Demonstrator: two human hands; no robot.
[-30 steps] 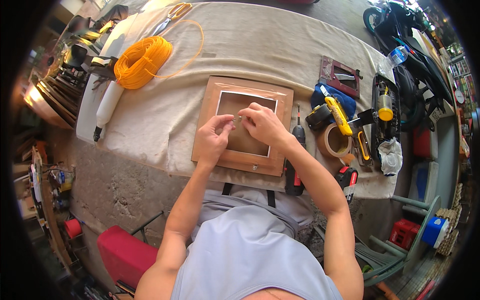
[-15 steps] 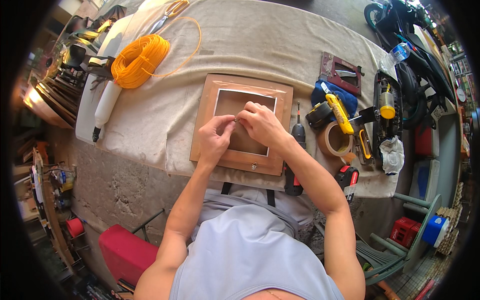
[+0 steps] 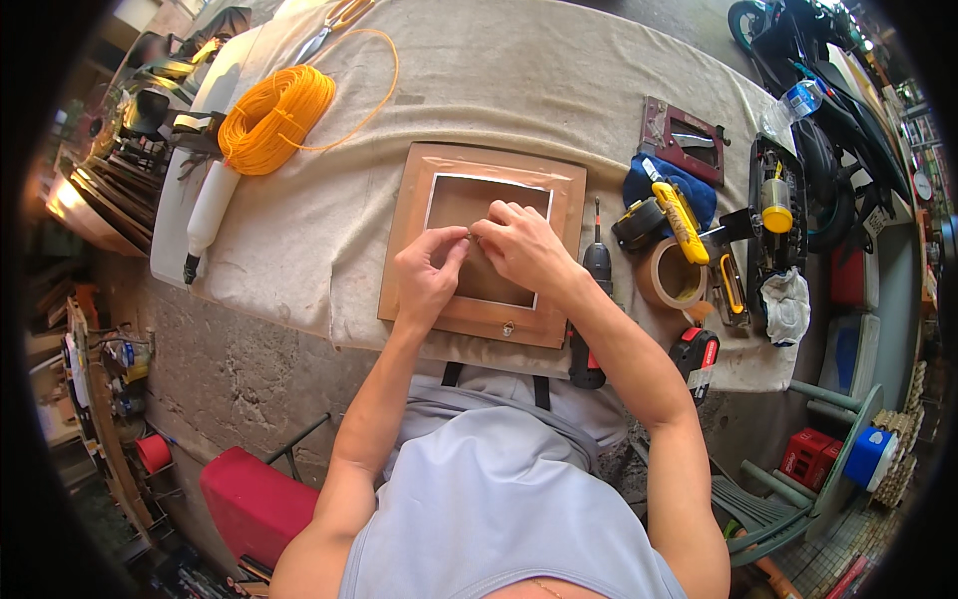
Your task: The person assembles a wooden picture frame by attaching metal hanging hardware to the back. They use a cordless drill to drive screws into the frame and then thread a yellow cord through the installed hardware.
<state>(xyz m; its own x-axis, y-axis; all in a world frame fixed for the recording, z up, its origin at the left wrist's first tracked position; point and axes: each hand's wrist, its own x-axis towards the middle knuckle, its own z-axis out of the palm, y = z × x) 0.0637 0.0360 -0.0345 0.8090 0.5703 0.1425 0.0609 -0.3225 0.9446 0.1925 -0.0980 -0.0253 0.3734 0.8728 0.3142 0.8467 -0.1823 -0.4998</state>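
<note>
A wooden picture frame [image 3: 411, 215] lies flat on the cloth-covered table [image 3: 559, 90], straight in front of me. My left hand [image 3: 427, 275] and my right hand [image 3: 519, 246] hover over its middle opening, fingertips pinched together on a tiny object too small to identify. A small metal hanger [image 3: 508, 327] sits on the frame's near rail. A cordless screwdriver [image 3: 592, 304] lies just right of the frame, beside my right forearm.
A coil of orange cord [image 3: 274, 118] and a white caulk tube [image 3: 208, 213] lie at the left. At the right are a roll of brown tape [image 3: 671, 276], a yellow utility knife [image 3: 681, 222], a tape measure [image 3: 638, 224] and a blue cloth [image 3: 667, 180]. A red stool [image 3: 249, 499] stands below left.
Both hands stay pinched together over the frame's opening, shifting only slightly. The frame and the tools have not moved.
</note>
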